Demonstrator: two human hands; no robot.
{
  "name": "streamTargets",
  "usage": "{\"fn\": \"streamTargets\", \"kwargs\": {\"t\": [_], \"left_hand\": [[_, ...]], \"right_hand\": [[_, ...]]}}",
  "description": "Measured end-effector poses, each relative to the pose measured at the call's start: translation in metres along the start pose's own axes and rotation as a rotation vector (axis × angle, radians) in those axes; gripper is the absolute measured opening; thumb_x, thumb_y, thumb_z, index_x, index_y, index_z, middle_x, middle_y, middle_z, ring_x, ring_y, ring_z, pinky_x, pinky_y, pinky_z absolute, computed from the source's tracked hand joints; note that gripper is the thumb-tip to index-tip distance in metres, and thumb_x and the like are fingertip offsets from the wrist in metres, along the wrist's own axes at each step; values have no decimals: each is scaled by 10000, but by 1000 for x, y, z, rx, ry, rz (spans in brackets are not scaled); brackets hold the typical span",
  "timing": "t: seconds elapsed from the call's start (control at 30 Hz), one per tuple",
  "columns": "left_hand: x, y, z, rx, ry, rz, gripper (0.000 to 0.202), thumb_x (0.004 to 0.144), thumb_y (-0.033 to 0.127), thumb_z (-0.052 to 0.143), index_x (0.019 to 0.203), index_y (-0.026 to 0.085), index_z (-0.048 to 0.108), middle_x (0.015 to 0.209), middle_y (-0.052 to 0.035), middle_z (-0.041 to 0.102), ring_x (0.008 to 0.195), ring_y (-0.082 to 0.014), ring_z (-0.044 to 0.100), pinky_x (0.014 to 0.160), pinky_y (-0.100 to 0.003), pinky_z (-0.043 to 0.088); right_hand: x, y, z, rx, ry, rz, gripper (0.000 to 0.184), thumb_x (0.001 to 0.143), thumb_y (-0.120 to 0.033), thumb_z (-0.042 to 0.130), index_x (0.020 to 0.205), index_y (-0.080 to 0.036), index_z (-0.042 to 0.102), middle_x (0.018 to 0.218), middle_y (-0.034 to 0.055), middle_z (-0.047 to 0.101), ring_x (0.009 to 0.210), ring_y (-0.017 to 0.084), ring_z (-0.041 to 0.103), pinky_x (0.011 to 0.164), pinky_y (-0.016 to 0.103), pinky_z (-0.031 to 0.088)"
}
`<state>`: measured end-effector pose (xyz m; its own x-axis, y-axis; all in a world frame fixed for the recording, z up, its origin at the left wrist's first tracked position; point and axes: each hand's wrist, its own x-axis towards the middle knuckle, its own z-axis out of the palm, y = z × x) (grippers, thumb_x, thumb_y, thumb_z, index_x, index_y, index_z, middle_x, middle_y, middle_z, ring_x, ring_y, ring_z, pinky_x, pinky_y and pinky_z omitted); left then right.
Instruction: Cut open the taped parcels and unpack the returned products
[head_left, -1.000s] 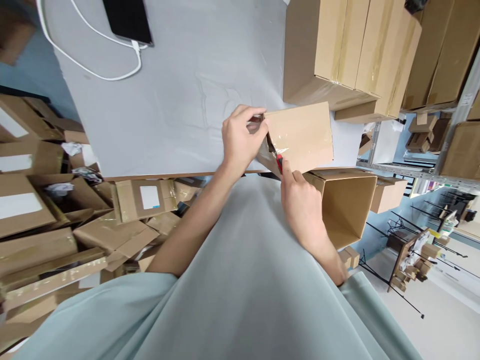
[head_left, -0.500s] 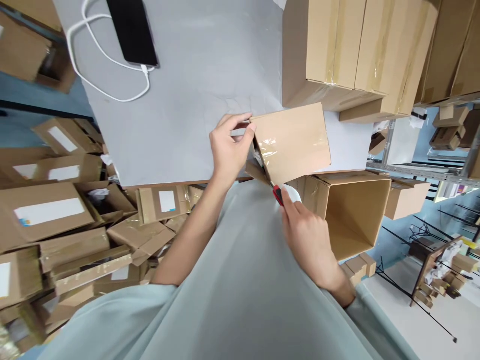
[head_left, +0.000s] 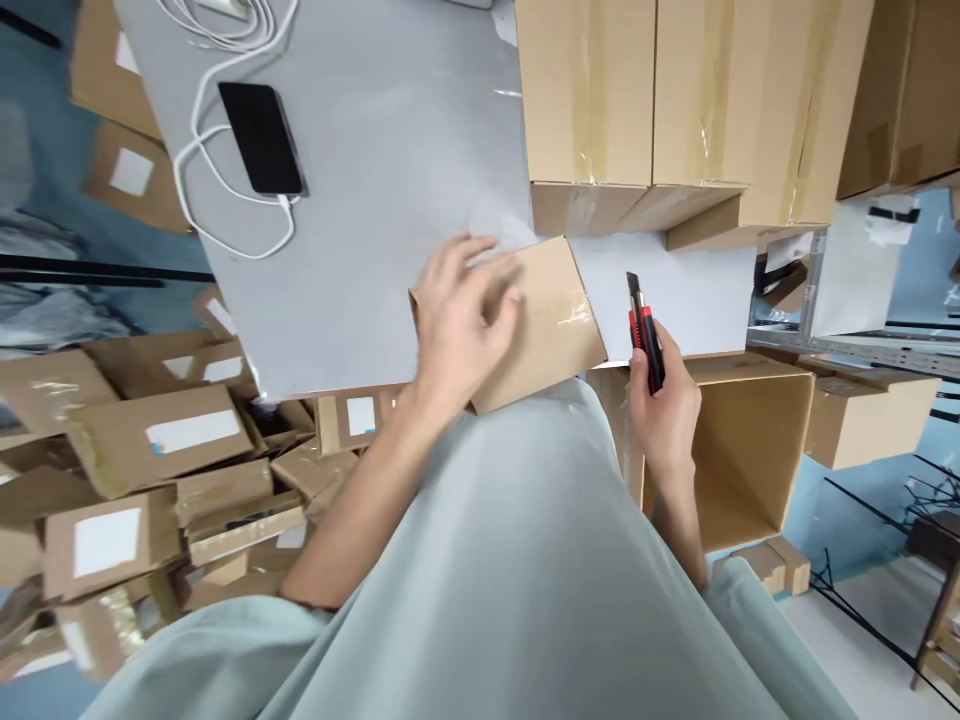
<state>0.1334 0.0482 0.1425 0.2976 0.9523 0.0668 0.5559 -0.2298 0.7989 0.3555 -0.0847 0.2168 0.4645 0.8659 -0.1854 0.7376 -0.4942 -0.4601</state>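
A small cardboard box (head_left: 551, 320) lies at the near edge of the grey table (head_left: 360, 250), a strip of shiny tape on its right part. My left hand (head_left: 465, 315) is over the box's left part, slightly blurred, its fingers spread and curved; whether they touch the cardboard I cannot tell. To the right of the box, my right hand (head_left: 664, 400) grips a red and black utility knife (head_left: 645, 335). The knife's dark blade end points up and away from me, apart from the box.
Large taped cartons (head_left: 592, 100) stand at the back right. A phone (head_left: 262, 140) with a white cable (head_left: 184, 190) lies at the left. Below the table's right edge is an open carton (head_left: 742, 460); many discarded boxes (head_left: 165, 440) are heaped on the left.
The knife has left the small box's left edge and moved right, now upright in my right hand. The box has shifted left and turned; my left hand has let go of its corner and spread over it.
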Motion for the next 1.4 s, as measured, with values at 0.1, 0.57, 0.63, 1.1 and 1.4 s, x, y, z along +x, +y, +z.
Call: {"fn": "streamTargets", "kwargs": {"t": [0.1, 0.57, 0.63, 1.1, 1.4], "left_hand": [[5, 19, 32, 97, -81, 60, 342, 1090, 486, 655, 1419, 424, 723, 1667, -34, 648, 1697, -400, 428, 1421, -743, 237], [10, 15, 59, 171, -60, 42, 332, 1090, 526, 640, 1393, 436, 740, 1685, -3, 649, 1692, -368, 452, 1444, -734, 163], [9, 14, 60, 167, -57, 47, 333, 1089, 523, 638, 1392, 430, 739, 1690, 0, 644, 1689, -366, 456, 1447, -729, 169], [9, 15, 57, -35, -80, -8, 334, 1059, 593, 678, 1350, 446, 746, 1694, 8, 630, 1711, -392, 403, 1450, -735, 132], [5, 14, 58, -84, -90, 23, 312, 1092, 564, 628, 1351, 438, 749, 1722, 16, 606, 1724, -371, 387, 1466, -705, 80]], "right_hand": [[8, 6, 2, 17, -73, -85, 504, 1181, -398, 447, 1630, -240, 611, 1520, 143, 769, 1342, 290, 776, 1068, 424, 651], [19, 7, 19, -159, -342, -171, 568, 1214, -287, 340, 1757, -172, 459, 1148, 111, 785, 947, 225, 787, 793, 283, 608], [19, 3, 20, -210, -347, -155, 566, 1209, -259, 376, 1761, -159, 451, 1158, 119, 780, 920, 216, 779, 777, 270, 594], [16, -23, 21, -421, -317, -115, 598, 1211, -269, 322, 1804, -236, 395, 1196, 117, 751, 879, 201, 744, 740, 251, 568], [25, -46, 6, -582, -372, -122, 606, 1222, -300, 367, 1827, -271, 344, 1223, 113, 726, 859, 189, 737, 748, 260, 553]]}}
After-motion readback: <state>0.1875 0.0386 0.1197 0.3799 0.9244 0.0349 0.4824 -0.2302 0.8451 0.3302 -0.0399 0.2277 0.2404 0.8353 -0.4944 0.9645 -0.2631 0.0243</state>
